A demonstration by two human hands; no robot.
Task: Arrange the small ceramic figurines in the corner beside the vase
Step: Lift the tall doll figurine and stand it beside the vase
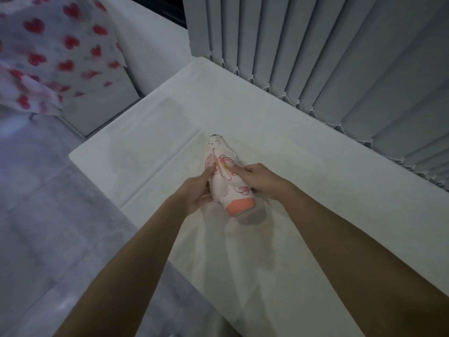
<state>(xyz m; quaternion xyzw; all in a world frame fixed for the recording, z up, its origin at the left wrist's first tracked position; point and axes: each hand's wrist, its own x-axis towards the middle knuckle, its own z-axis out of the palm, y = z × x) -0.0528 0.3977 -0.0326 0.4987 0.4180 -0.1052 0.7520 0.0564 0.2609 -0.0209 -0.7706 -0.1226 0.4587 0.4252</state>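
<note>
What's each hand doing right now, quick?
Left hand: closed on the ceramic figurine, gripping its left side.
Right hand: closed on the same figurine, gripping its right side.

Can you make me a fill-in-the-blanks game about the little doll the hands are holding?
1. The figurine is held by ____ hands at once.
2. The patches on the cloth at the upper left are shaped like red ____.
3. The figurine's base is coloured ____.
4. The left hand and right hand hold it over a ____ table.

Missing words: two; hearts; orange; white
</note>
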